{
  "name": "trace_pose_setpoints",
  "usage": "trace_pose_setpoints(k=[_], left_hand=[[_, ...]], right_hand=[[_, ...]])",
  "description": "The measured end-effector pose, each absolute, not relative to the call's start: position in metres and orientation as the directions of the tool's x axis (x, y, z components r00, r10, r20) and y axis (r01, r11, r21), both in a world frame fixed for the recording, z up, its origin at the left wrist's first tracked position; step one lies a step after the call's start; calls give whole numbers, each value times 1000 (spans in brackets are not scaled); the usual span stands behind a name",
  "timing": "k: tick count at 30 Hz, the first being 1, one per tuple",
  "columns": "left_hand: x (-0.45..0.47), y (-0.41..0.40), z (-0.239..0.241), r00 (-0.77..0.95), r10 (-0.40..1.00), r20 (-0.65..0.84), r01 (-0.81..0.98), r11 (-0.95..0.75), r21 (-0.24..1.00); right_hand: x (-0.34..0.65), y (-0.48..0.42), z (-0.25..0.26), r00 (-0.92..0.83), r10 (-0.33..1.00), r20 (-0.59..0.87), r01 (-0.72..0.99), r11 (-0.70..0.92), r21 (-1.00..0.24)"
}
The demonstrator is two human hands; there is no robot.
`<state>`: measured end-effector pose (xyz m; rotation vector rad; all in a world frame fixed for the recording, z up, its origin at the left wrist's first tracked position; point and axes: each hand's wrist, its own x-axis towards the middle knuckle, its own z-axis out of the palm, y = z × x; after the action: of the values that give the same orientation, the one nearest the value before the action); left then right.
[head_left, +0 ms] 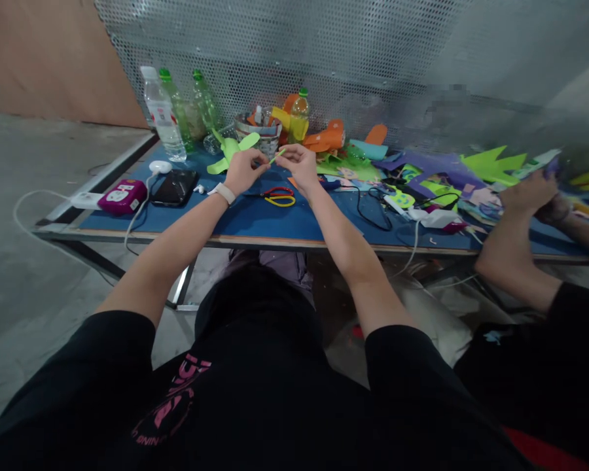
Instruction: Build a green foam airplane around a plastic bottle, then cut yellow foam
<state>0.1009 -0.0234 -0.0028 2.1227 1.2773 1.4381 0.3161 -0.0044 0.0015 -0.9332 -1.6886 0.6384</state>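
A thin light-green strip [277, 156] spans the gap between my hands above the blue table. My left hand [245, 171], with a pale band at its wrist, pinches the strip's lower left end. At the upper right end, the fingertips of my right hand [299, 165] are closed on the same strip. Just beyond my left hand lies a light-green shape with petal-like flaps [232, 149]. Scissors [279, 196] with red and yellow handles rest on the table below my hands. Whether the strip is paper or something stiffer I cannot tell.
Several bottles [164, 114] stand at the back left. A black phone [175, 188] and a purple power socket [122, 197] lie at left, with white cables. Orange pieces [326, 136] and purple sheets [429, 169] cover the right, where another person's hands [530, 193] work.
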Motion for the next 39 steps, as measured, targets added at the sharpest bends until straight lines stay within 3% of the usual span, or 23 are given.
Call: trace_pose_setpoints(k=[5,8,13,24,32,39], left_hand=[[96,-31,5,180,817,547,630,-523,574],[86,-23,4,102,810,577,719,-461,520],[73,-12,-3,-70,811,581,889,-214,405],[87,-37,5,-111,916,386,837,-123,533],[82,-27,0,-211,921,328,726,-77,683],[84,-33,5,-250,917,310,618,-95,780]], right_hand=[[316,-15,6,-81,870,487,285,488,-825],[319,-11,0,-124,888,444,275,460,-844],[324,3,-17,-240,881,408,242,462,-853],[315,-1,-22,-210,898,386,304,435,-848],[317,7,-31,-315,899,304,442,423,-791],[321,17,-30,-313,877,365,457,476,-751]])
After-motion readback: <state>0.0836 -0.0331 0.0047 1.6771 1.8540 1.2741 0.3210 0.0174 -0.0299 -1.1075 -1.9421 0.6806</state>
